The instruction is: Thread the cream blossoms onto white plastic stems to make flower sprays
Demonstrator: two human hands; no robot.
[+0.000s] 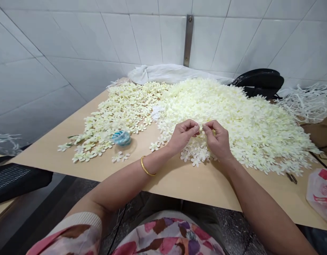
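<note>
My left hand (184, 135), with a gold bangle (147, 166) on its wrist, is closed in a pinch with thumb against forefinger. Facing it, fingertips nearly touching, my right hand (219, 141) pinches too. Whatever sits between the fingertips is too small to make out. Both hands are above the front edge of a big heap of pale cream artificial flowers (248, 131). Several loose white blossoms (195, 156) lie just below them. Left of the hands, a blue-and-white rounded bundle (121, 138) rests beside a thinner spread of yellow-centred flowers (126, 106).
The wooden tabletop (163, 180) meets a tiled wall. A black bag (259, 83) stands behind the heap, near white stringy strands (309, 101). At right are a red-and-white plastic bag (321, 193) and small dark metal pieces (291, 178). A black mesh item (17, 179) is at lower left.
</note>
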